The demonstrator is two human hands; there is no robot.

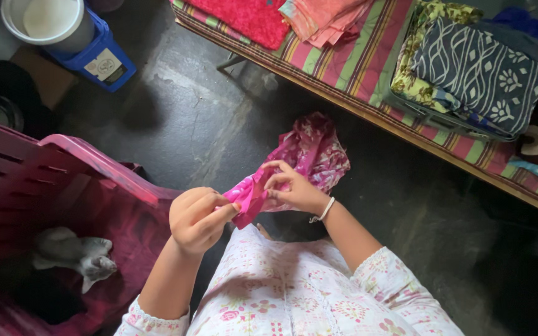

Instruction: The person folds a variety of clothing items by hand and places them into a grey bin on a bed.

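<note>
On the far left we are passing the pink plastic chair [63, 180], where a grey kitten [76, 254] is lying on the seat, well apart from the work. Our left hand [197, 219] is closing its fingers on one end of the pink patterned cloth [306, 158], thumb pressing the edge against the curled forefinger. Just beside it, our right hand [294, 190] is pinching the same edge, while the rest of the cloth is hanging bunched above the dark floor [182, 118]. To fold well, we are likely needing to draw the hands apart along that edge, keeping it taut and matching corners. Further right, folded cloths [474, 68] are lying on the striped bed [356, 62].
</note>
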